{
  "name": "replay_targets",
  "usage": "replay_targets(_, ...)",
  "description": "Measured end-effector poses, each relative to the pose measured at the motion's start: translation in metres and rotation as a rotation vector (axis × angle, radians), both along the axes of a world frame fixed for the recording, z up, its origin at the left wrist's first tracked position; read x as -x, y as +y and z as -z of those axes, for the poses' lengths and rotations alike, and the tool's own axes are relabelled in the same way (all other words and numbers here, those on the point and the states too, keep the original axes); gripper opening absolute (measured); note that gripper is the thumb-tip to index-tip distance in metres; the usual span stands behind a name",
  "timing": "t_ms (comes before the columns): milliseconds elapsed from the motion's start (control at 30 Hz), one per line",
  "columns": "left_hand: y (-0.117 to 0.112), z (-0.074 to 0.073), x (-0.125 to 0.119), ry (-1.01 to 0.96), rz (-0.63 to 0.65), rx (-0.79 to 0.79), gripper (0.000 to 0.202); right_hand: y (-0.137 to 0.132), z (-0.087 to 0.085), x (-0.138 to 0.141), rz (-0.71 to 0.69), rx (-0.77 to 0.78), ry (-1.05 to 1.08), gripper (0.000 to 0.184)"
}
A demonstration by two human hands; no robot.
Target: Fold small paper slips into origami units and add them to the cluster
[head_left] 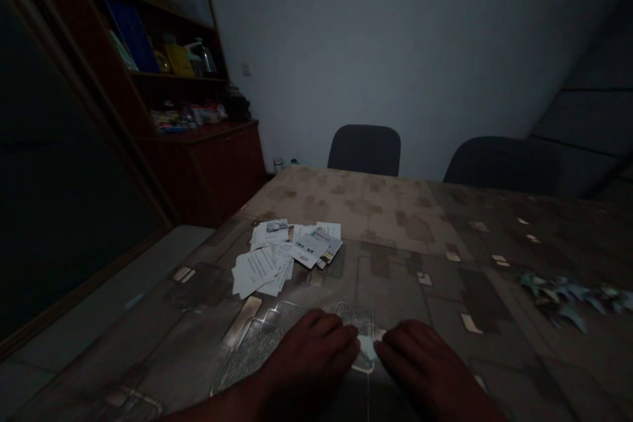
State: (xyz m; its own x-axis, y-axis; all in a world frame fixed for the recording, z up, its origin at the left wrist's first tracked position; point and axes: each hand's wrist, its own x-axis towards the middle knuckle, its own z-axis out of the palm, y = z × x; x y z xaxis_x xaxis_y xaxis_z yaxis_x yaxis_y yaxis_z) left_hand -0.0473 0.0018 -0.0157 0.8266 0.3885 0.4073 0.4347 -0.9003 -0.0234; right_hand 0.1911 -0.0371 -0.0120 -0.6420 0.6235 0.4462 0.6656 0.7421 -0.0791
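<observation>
Near the table's front edge, my left hand (pixel 319 349) and my right hand (pixel 420 359) are close together, fingers curled and closed. A small pale piece of paper (pixel 366 347) shows in the gap between them, pinched at either side by the fingertips. Most of the paper is hidden by the fingers, and the dim light blurs its shape. Beyond my left hand lies a loose pile of printed paper cards (pixel 257 270), overlapping one another. Several pale greenish folded paper pieces (pixel 573 297) lie in a heap to the right of my right hand.
A patterned tablecloth (pixel 346 198) covers the table. Two dark chairs (pixel 364 148) stand at its far side against the wall. At the left is a reddish-brown cabinet (pixel 225 168) with shelves of assorted items, and a glass (pixel 277 164) stands beyond the table's far left corner.
</observation>
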Motion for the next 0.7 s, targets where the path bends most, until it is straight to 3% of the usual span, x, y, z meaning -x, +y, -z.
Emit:
replay_targets(133,0.000,-0.002,0.002,-0.022,0.006,-0.021,0.014,-0.002,0.000,-0.004,-0.032,-0.070,0.016,0.037)
replay_targets(367,-0.002,0.007,0.001,-0.003,0.038,-0.022,0.020,-0.002,0.005,-0.003,0.019,-0.113,-0.034,0.052)
replay_targets(567,-0.004,0.001,0.002,0.031,0.026,0.026,0.015,-0.006,-0.001,-0.007,0.001,-0.129,-0.024,0.052)
replay_targets(700,-0.003,-0.002,0.002,0.023,0.035,0.037,0.015,-0.012,-0.010,-0.015,-0.027,-0.098,-0.074,0.033)
